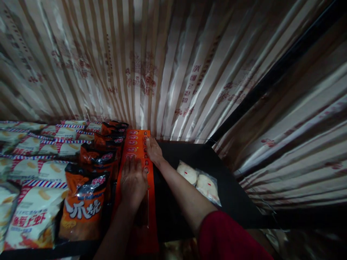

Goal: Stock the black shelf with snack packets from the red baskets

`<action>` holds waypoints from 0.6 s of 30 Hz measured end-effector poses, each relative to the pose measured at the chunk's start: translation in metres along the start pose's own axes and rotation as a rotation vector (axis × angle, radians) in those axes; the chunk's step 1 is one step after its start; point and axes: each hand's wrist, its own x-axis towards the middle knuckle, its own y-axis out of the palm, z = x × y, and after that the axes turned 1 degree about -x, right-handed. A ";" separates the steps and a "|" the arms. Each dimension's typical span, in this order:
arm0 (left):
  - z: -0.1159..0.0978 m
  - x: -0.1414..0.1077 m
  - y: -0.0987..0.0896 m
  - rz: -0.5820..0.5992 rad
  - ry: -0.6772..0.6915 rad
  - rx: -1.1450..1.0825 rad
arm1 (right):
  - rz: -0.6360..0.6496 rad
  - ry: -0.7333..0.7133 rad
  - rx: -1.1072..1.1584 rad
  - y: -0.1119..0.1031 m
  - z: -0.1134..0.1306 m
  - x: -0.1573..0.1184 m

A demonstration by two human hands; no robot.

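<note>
Long, flat orange packs (152, 216) with oval logos lie overlapping in a column on the black shelf. My left hand (134, 182) rests flat on top of them, its fingers stretched toward the back. Farther back, my right hand (154, 150) touches their right edge, with its fingers extended and partly turned from view. Just left of the packs stands a row of orange-and-black snack bags (82, 202).
Rows of white snack bags (32, 216) with striped tops fill the left side. Two pale, round items in clear wrapping (207, 186) lie on the black shelf (173, 153) at right. Printed striped sheeting (151, 72) hangs behind, and a dark post (260, 86) slants at right.
</note>
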 end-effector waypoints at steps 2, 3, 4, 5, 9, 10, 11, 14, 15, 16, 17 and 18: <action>-0.001 0.001 -0.001 0.025 -0.008 0.010 | -0.002 0.010 0.021 0.000 0.000 0.003; -0.001 0.001 -0.002 0.035 -0.009 0.007 | -0.007 0.013 0.034 -0.001 -0.001 0.003; 0.000 0.001 -0.002 0.042 -0.009 0.000 | -0.015 0.010 0.045 -0.001 -0.001 0.002; 0.000 0.001 -0.001 0.043 -0.007 -0.009 | -0.024 -0.002 0.055 -0.002 -0.001 0.000; 0.003 -0.001 0.001 0.005 0.010 -0.063 | -0.075 -0.084 0.063 -0.013 0.000 -0.017; 0.004 -0.001 0.002 -0.003 0.011 -0.077 | -0.092 -0.096 0.062 -0.017 0.000 -0.024; 0.004 -0.001 0.002 -0.006 0.009 -0.091 | -0.111 -0.101 0.061 -0.022 -0.001 -0.031; 0.004 0.001 -0.001 0.007 -0.005 -0.115 | -0.168 -0.112 0.055 -0.044 -0.007 -0.060; 0.004 0.001 -0.003 0.011 -0.009 -0.119 | -0.186 -0.128 0.047 -0.053 -0.011 -0.071; 0.004 0.002 -0.005 0.014 -0.009 -0.126 | -0.206 -0.141 0.034 -0.062 -0.015 -0.083; 0.004 0.002 -0.007 0.012 -0.009 -0.137 | -0.235 -0.149 0.018 -0.071 -0.020 -0.096; 0.003 0.001 -0.010 0.005 -0.009 -0.152 | -0.269 -0.154 0.002 -0.080 -0.026 -0.110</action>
